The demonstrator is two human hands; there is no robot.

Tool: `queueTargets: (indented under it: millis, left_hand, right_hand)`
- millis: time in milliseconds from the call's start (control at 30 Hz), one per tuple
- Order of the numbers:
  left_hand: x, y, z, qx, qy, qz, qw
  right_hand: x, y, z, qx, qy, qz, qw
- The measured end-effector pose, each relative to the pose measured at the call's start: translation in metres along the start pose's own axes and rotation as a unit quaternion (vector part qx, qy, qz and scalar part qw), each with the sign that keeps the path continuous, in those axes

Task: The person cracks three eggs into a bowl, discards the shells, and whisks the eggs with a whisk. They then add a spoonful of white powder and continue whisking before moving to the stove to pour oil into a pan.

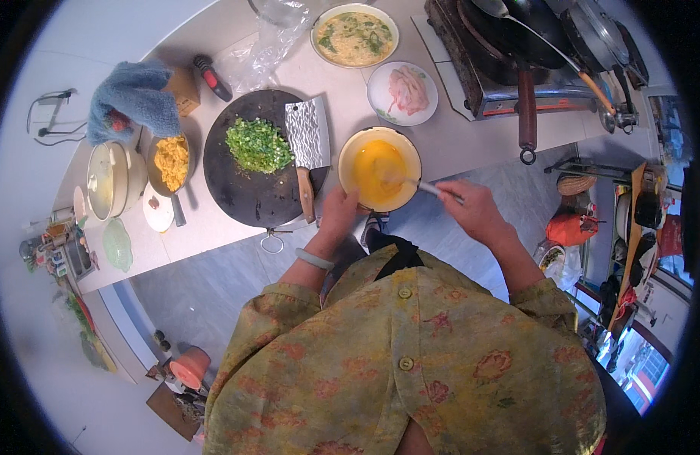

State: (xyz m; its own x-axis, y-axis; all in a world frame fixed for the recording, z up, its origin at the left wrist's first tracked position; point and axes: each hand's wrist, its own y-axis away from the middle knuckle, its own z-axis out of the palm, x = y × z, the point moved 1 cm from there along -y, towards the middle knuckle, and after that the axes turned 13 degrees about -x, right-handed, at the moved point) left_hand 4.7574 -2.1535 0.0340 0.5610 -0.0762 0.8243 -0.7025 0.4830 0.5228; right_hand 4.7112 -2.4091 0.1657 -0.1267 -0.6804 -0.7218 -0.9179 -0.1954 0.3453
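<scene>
My left hand grips the near left rim of a cream enamel bowl. Beaten egg, bright yellow, fills the bottom of it. In my right hand is the handle of a metal utensil, whose far end dips into the egg and is too blurred to make out. Left of the bowl lies a round dark chopping board with a heap of chopped green onion. A cleaver with a wooden handle rests on the board's right side.
Beyond the bowl are a plate of raw pale meat and a bowl of egg mixture with greens. A wok handle juts from the gas stove. At left are a small pan of scrambled egg and a blue towel.
</scene>
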Motion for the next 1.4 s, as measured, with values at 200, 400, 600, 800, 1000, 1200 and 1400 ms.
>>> queueTargets:
  millis: [200,400,600,800,1000,1200,1400]
  left_hand:
    - [0.004,0.003,-0.006,-0.034,-0.033,-0.034,0.998]
    - [0.002,0.004,-0.006,-0.022,0.024,-0.002,0.999]
    - [0.009,0.012,-0.01,-0.05,0.001,-0.003,0.999]
    - [0.006,0.014,-0.016,-0.069,0.017,-0.013,0.997]
    - [0.006,0.015,-0.019,-0.08,0.02,-0.018,0.996]
    - [0.014,0.021,-0.015,-0.079,0.012,-0.023,0.996]
    - [0.017,0.021,-0.013,-0.083,0.003,-0.018,0.996]
  right_hand:
    - [-0.004,0.005,0.007,0.008,-0.023,-0.024,0.999]
    - [-0.01,0.011,0.011,0.012,0.063,-0.009,0.998]
    - [-0.015,0.018,0.017,0.019,0.119,0.001,0.993]
    - [-0.033,0.022,0.021,0.039,0.03,0.006,0.999]
    - [-0.03,0.023,0.034,0.025,-0.028,-0.029,0.999]
    - [-0.03,0.027,0.028,0.035,0.055,-0.003,0.998]
    - [-0.045,0.016,0.021,0.044,0.104,0.017,0.993]
